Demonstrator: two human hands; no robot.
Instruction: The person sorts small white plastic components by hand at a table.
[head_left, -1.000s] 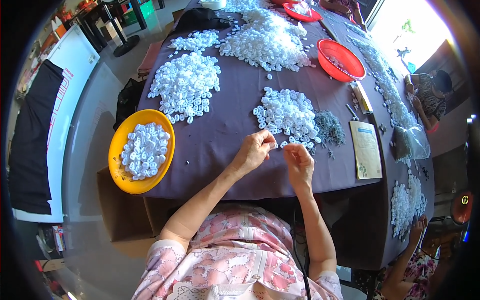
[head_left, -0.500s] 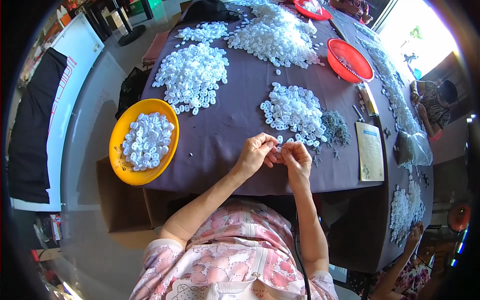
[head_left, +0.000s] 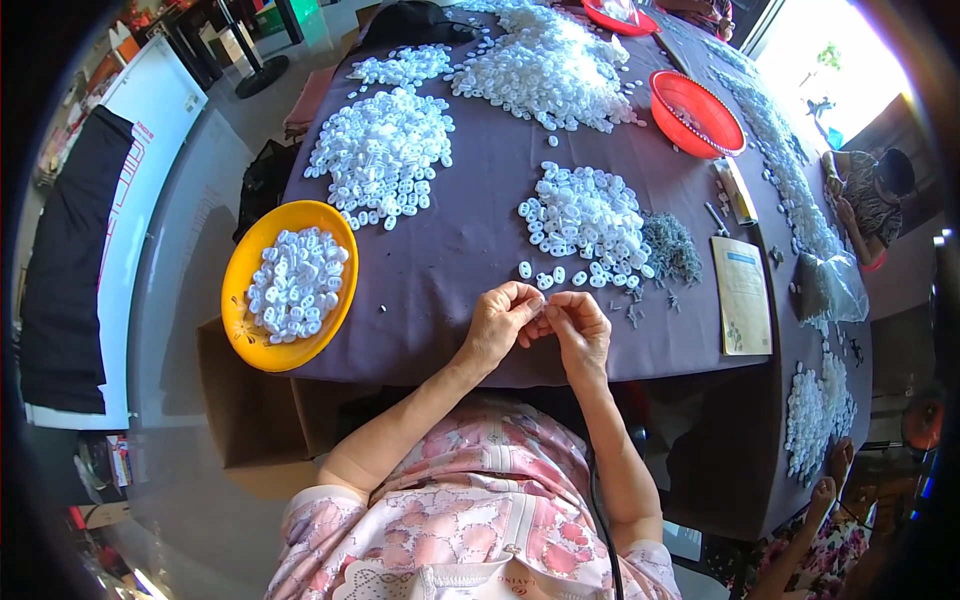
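My left hand (head_left: pixel 500 322) and my right hand (head_left: pixel 578 330) meet over the near part of the dark tablecloth, fingertips pinched together. Whatever lies between the fingertips is too small and too covered to make out. Just beyond them spreads a pile of small white oval plastic pieces with two holes (head_left: pixel 590 215), a few of which lie loose along its near edge. Touching that pile on the right is a heap of small grey plastic pieces (head_left: pixel 672 248), with several strays (head_left: pixel 633 312) close to my right hand.
To the left, a yellow oval bowl (head_left: pixel 238 335) holds more white pieces. Larger white heaps (head_left: pixel 380 150) lie farther back. A red basket (head_left: pixel 700 145), a pen (head_left: pixel 716 219) and a beige booklet (head_left: pixel 741 300) are on the right. Co-workers (head_left: pixel 870 200) sit along the adjoining right-hand table. A cardboard box (head_left: pixel 250 410) stands below left.
Both hands have drawn slightly left and nearer to me, still pinched together. Loose white pieces now show at the pile's near left edge. At the lower right, a co-worker's hands have shifted.
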